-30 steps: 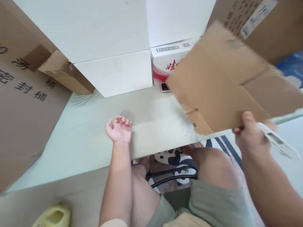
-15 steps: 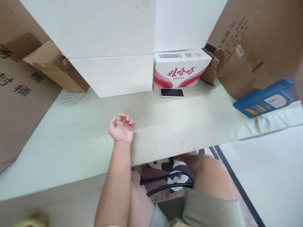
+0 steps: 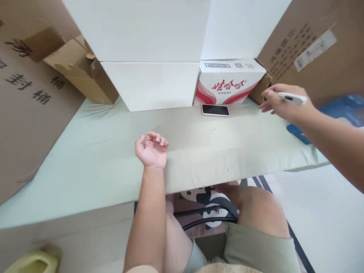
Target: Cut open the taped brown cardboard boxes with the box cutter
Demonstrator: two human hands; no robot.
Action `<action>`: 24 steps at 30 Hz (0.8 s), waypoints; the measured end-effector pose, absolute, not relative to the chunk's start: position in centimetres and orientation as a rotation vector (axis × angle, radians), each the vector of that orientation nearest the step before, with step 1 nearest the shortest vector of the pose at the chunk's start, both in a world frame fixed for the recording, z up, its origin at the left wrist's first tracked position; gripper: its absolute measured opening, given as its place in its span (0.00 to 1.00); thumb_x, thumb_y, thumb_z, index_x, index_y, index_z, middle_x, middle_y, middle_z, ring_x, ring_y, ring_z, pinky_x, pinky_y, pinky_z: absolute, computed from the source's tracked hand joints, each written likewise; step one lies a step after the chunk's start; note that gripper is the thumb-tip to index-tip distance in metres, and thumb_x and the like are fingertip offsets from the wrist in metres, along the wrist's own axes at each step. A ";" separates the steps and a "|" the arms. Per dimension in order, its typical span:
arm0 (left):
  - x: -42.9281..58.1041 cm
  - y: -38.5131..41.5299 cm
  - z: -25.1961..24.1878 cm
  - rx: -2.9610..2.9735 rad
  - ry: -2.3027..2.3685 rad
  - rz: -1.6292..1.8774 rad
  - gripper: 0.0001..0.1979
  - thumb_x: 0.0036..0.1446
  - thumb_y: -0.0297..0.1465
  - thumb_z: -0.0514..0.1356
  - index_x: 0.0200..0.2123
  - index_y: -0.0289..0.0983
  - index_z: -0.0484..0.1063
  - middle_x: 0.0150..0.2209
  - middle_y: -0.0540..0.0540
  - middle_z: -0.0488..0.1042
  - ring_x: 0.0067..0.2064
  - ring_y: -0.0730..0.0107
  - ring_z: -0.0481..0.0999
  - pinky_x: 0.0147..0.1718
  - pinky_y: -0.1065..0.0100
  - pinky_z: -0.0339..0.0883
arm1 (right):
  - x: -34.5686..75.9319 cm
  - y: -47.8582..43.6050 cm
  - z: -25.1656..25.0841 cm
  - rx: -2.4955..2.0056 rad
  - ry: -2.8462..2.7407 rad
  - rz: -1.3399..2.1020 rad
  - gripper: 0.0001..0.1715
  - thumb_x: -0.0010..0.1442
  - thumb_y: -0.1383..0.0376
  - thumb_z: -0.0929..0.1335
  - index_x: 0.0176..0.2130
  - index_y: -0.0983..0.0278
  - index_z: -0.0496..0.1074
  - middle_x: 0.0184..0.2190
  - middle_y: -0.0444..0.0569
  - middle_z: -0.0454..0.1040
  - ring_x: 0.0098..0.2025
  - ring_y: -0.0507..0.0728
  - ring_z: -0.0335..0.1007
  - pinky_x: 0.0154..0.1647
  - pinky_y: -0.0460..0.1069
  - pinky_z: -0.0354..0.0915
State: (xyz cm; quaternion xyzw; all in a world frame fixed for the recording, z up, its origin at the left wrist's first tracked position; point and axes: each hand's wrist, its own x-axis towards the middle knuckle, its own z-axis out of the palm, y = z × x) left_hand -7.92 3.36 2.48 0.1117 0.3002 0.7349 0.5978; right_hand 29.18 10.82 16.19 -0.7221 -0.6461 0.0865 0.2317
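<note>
My left hand (image 3: pixel 152 149) rests palm up on the cloth-covered table (image 3: pixel 102 151), its fingers loosely curled and apart, with nothing in it. At the right, my right hand (image 3: pixel 284 101) is closed around a slim white device (image 3: pixel 292 98) with a small dark window. The exact kind of this device does not show. Between the hands and farther back, a smartphone (image 3: pixel 215 110) with a dark screen lies flat in front of a red-and-white carton (image 3: pixel 227 89). Behind my right forearm, a blue package (image 3: pixel 298 133) is partly hidden.
White panels or boxes (image 3: pixel 150 85) rise along the back. Large brown cardboard boxes (image 3: pixel 25 125) stand at the left and right, and a small opened carton (image 3: pixel 76 72) is at the back left. A yellow-green object (image 3: pixel 35 262) shows low at the left.
My right hand has come into view from the right with the white device in it. The view has shifted slightly. My left hand keeps the same palm-up pose.
</note>
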 end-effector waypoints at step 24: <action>-17.2 2.0 3.4 -0.181 0.444 1.927 0.14 0.59 0.35 0.52 0.23 0.36 0.69 0.20 0.50 0.61 0.20 0.75 0.60 0.26 0.71 0.55 | -24.4 26.1 9.0 -1.178 -2.235 0.868 0.23 0.66 0.67 0.59 0.55 0.74 0.70 0.58 0.61 0.71 0.60 0.64 0.72 0.60 0.60 0.67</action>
